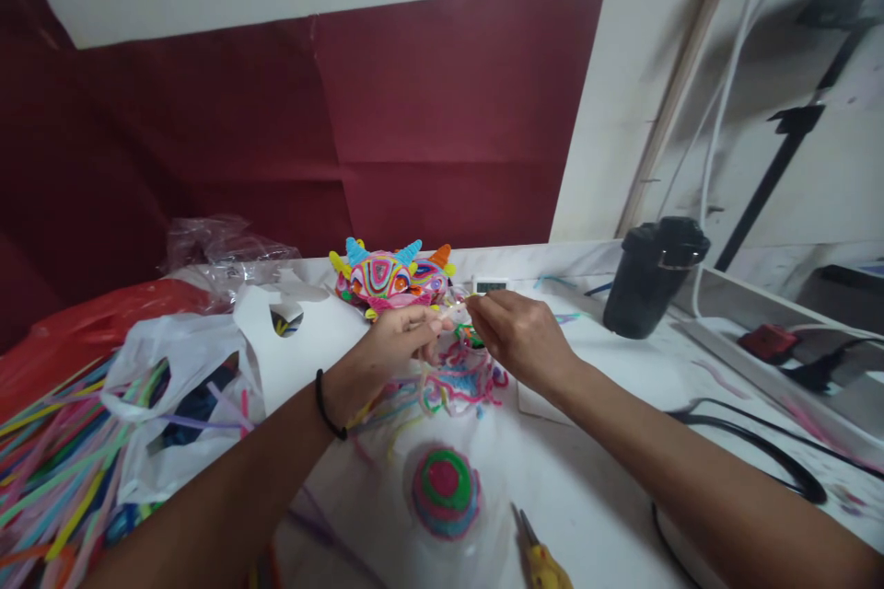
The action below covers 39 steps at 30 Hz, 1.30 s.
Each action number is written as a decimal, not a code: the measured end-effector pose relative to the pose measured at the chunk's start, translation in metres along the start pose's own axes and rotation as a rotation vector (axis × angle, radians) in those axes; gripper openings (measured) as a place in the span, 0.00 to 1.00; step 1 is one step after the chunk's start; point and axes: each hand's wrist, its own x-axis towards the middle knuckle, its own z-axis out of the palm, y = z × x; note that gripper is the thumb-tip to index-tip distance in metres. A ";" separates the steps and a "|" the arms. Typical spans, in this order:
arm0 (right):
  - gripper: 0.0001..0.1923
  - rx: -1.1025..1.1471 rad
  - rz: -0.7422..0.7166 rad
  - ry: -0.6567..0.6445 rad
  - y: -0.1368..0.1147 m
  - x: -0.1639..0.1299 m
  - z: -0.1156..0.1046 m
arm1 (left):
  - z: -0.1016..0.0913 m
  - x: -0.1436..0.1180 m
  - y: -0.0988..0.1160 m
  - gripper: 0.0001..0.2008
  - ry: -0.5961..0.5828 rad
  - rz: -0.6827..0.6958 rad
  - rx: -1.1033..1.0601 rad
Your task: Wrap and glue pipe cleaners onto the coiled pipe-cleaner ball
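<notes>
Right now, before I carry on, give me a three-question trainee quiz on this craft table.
1. True or false: both hands meet at one pale strand.
2. Which lies nearest the camera? A) black cup B) yellow-handled tool C) horned figure
3. What is on the left wrist?

Key:
1. True: left hand and right hand pinch the strand.
2. B, the yellow-handled tool.
3. A black band.

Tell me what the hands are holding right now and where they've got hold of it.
Both hands, left and right, pinch a thin pale pipe cleaner between their fingertips, one at each side of a short stretch, above a tangle of coloured pipe cleaners. Its exact ends cannot be told.
</notes>
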 end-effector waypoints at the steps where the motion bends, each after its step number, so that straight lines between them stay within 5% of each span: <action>1: 0.15 -0.017 0.001 -0.001 0.001 0.000 0.000 | -0.001 -0.001 0.000 0.12 -0.023 -0.025 -0.018; 12: 0.12 -0.029 0.068 -0.036 0.005 -0.001 0.004 | 0.002 -0.007 -0.012 0.11 -0.039 -0.100 -0.111; 23: 0.11 0.347 0.475 0.149 0.002 0.013 0.005 | 0.009 -0.013 0.002 0.11 0.029 -0.061 -0.047; 28: 0.09 0.593 0.664 0.119 -0.001 0.018 0.011 | 0.010 -0.012 -0.001 0.11 0.030 -0.049 -0.037; 34: 0.09 0.807 0.854 0.131 0.025 0.018 0.013 | -0.002 -0.023 0.003 0.12 0.063 -0.105 0.025; 37: 0.08 0.872 0.830 0.143 0.028 0.016 0.002 | -0.008 -0.027 0.007 0.12 0.083 -0.148 0.095; 39: 0.10 0.878 0.563 0.113 0.020 0.016 -0.006 | -0.009 -0.026 0.009 0.11 0.078 -0.103 0.119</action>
